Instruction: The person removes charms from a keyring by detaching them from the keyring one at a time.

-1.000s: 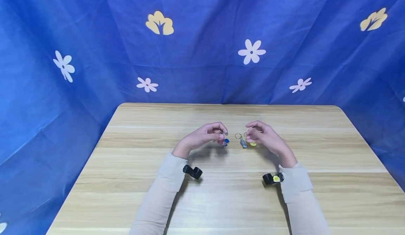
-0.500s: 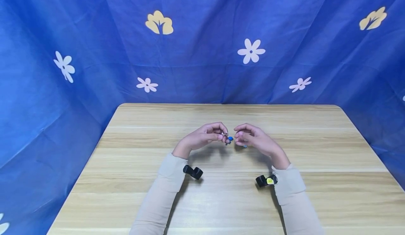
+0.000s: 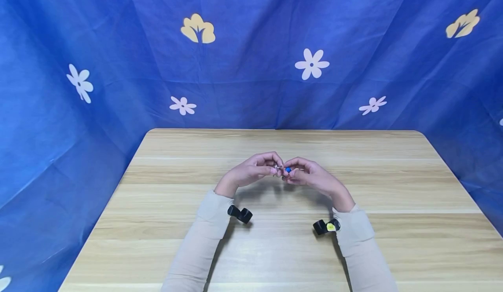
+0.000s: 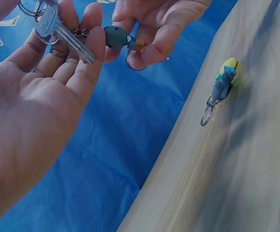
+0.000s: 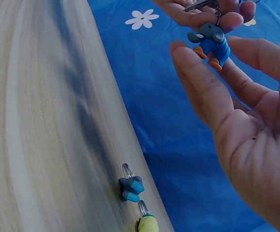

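Note:
My left hand [image 3: 253, 170] grips a metal key [image 4: 65, 37] and its ring near the middle of the table, palm turned up in the left wrist view. A short chain [image 4: 80, 33] runs from the ring to an elephant charm [image 5: 211, 42], grey-headed with a blue body and orange feet. Around that charm curve the thumb and fingers of my right hand [image 3: 316, 177], the tips right at its sides. On the tabletop lie a blue-grey figure keychain [image 4: 221, 88] and a yellow keychain [image 5: 148, 224]; in the head view my right hand hides both.
The wood-grain table [image 3: 165, 239] spreads out around both forearms. Behind it hangs a blue cloth [image 3: 251, 65] with printed flowers. A small black camera is strapped at the left wrist [image 3: 240, 214] and another at the right wrist [image 3: 325, 227].
My right hand has moved left, from over the keychains on the table to the elephant charm beside my left hand. The charm has swung up toward it; my left hand stays nearly in place.

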Demonstrator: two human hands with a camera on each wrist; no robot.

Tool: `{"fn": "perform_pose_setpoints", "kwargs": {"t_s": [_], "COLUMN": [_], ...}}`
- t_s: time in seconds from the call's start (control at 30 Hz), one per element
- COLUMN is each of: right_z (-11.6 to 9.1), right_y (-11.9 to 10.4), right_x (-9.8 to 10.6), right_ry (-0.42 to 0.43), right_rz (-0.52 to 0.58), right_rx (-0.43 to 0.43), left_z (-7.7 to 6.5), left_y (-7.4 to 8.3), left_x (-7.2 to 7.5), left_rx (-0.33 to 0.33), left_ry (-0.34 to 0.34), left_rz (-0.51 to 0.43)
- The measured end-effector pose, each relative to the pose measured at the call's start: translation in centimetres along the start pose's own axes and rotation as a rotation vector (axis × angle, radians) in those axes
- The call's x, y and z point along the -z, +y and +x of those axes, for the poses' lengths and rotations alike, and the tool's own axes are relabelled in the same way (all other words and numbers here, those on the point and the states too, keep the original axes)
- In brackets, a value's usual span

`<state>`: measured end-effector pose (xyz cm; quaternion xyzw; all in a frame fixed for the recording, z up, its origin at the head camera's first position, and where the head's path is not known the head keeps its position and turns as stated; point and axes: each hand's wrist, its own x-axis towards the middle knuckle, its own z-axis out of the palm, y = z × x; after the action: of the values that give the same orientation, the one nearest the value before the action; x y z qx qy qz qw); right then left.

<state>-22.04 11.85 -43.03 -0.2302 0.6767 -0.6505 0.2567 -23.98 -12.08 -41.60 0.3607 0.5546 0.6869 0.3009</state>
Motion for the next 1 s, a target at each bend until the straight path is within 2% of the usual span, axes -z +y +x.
{"fn": "perform_pose_setpoints", "kwargs": {"t_s": [0.27,0.5,0.7,1.0], "right_z": [0.1,0.1,-0.3,-0.9], "right_y": [-0.1,-0.1,-0.3,-0.8], "right_x": [-0.3,-0.3,0.1,0.9], "right_ry": [0.043,0.085,0.134,0.175], "right_rz": [-0.045,-0.093,-0.128,-0.084], "right_rx": [-0.004,-0.027,0.008,0.051], "left_z": [-0.1,-0.1,-0.1,-0.1], "left_y": [0.1,0.2,0.3,0.1], "left_x": [0.0,0.2,0.3,0.4], "left_rx": [-0.013,-0.001,0.011,0.022], "left_ry": [-0.006,0.056,0.098,0.111], "left_rz": [-0.011,0.110,0.160,0.162]}}
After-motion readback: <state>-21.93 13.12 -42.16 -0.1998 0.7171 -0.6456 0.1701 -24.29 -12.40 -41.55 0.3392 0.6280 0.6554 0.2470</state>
